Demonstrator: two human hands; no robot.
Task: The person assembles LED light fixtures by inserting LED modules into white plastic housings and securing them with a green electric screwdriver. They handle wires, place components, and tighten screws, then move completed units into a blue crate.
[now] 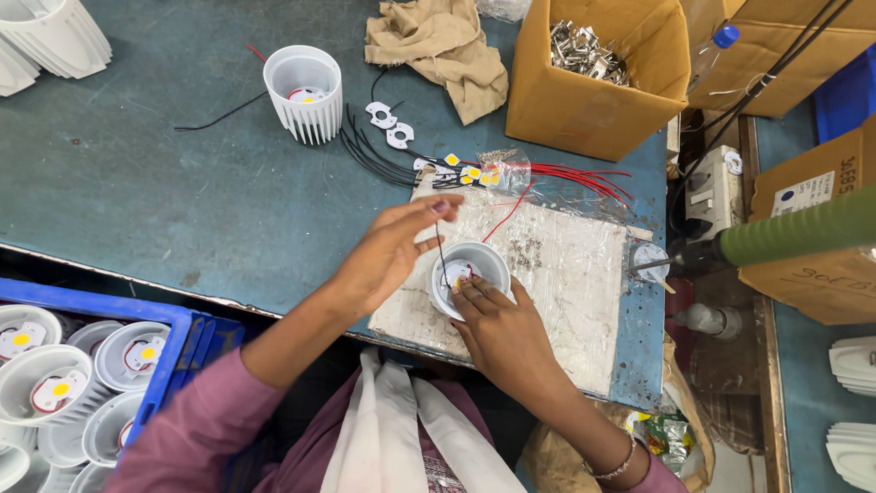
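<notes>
Teal workbench, with a white finned lamp housing being worked on atop a plastic-wrapped board.

Inside the housing, a small disc with a yellow centre is pressed by the fingertips of the right hand; whether it is pinched cannot be told. A thin black wire appears to be held loosely by the left hand, fingers spread. Beyond lie red wires, a second housing, a tan cloth and a cardboard box of metal clips.
</notes>
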